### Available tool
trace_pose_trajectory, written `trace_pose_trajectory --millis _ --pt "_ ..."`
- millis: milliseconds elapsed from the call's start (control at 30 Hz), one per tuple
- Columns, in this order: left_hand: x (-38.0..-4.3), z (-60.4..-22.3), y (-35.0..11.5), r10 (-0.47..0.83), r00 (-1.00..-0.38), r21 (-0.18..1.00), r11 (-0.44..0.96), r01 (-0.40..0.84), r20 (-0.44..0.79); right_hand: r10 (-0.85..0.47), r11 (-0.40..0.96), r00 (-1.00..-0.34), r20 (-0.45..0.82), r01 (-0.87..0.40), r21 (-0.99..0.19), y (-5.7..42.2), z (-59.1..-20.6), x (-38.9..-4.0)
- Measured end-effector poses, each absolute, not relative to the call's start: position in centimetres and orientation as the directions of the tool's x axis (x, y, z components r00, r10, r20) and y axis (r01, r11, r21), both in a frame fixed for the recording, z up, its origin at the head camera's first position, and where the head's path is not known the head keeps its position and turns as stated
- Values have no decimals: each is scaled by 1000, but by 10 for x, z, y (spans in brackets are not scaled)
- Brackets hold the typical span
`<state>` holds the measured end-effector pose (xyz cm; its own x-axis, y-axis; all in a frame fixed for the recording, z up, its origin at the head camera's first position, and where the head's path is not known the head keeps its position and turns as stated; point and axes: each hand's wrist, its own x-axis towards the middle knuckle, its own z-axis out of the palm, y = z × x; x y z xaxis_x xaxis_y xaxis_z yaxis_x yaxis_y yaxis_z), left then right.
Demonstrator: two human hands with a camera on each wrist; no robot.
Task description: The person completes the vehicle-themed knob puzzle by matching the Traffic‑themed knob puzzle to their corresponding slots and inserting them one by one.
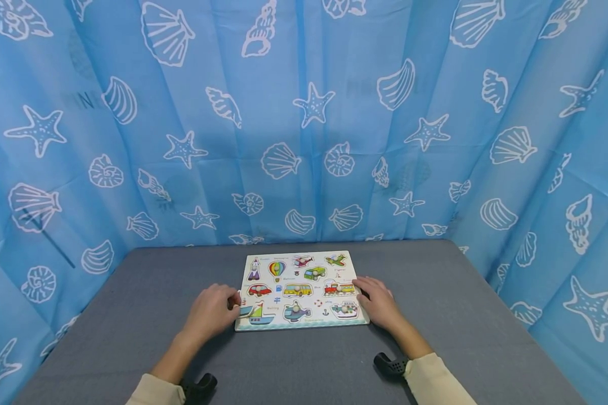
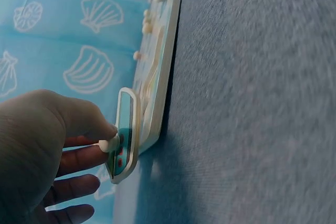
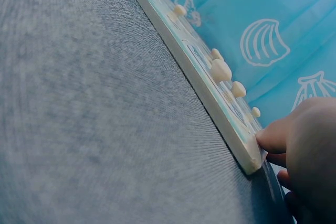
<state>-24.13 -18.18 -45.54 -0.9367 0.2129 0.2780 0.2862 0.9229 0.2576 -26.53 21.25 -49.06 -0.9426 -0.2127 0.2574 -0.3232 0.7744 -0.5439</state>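
A wooden knob puzzle board (image 1: 278,274) with vehicle pictures lies flat on the grey table. My left hand (image 1: 214,309) is at its front left corner, pinching the small round knob of a sailboat puzzle piece (image 2: 125,135) between thumb and fingers. That piece is tilted up on edge beside the board's corner, over the printed sailboat (image 1: 261,318). My right hand (image 1: 380,304) grips the board's right edge, its thumb near the front corner in the right wrist view. Several other knobbed pieces, such as the yellow bus (image 1: 298,289) and the ship (image 1: 345,310), sit in the board.
A grey cloth surface (image 1: 304,365) surrounds the board. Behind and at both sides hangs a blue curtain (image 1: 294,185) with white shell and starfish prints. Black straps or mounts (image 1: 390,365) are at both wrists.
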Motion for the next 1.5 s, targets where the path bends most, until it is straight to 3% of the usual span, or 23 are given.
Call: trace_pose_trajectory --millis 767,1500 --pt "-238 -465 -151 308 -874 251 874 416 375 -209 774 -942 262 -323 -544 210 -489 -266" --pt "-240 -467 -144 268 -910 288 887 361 316 -213 774 -943 255 -322 -545 212 -487 -267"
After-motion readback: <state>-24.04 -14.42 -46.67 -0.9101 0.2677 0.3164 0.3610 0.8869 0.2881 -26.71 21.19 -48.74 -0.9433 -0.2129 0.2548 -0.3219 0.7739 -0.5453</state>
